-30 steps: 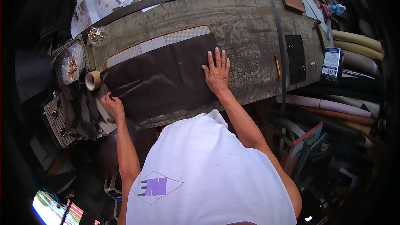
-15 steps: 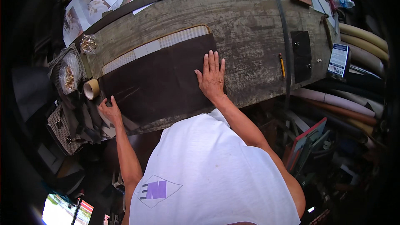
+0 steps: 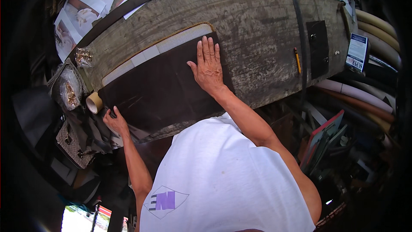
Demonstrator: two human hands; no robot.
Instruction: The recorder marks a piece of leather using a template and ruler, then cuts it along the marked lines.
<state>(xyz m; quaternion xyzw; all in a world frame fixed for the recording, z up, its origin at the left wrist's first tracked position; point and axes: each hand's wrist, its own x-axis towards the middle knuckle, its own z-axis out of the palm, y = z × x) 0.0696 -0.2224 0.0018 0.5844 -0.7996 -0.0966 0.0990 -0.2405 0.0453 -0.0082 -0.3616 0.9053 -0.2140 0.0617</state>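
A dark brown, leather-like sheet (image 3: pixel 159 81) lies flat on the worn wooden table (image 3: pixel 253 38). Along its far side shows a strip of white gridded material (image 3: pixel 182 38) with a tan edge; how far this runs beneath the sheet is hidden. My right hand (image 3: pixel 208 69) rests flat on the sheet's right part, fingers stretched toward the strip. At the near left edge of the sheet is my left hand (image 3: pixel 116 122), thumb and forefinger apart, the other fingers partly hidden. Just beyond it stands a roll of tan tape (image 3: pixel 94 103).
Left are bags of gold-coloured metal parts (image 3: pixel 71 92) and a woven piece (image 3: pixel 75 146). A pencil (image 3: pixel 297 60), a dark strap (image 3: pixel 300 30) and a black piece with snaps (image 3: pixel 317 47) lie right. Beyond are a box (image 3: pixel 357 52) and material rolls (image 3: pixel 377 38).
My right hand has slid away from me and slightly left over the brown sheet, reaching its far edge. My left hand stays at the near left edge. The whole view has shifted a little.
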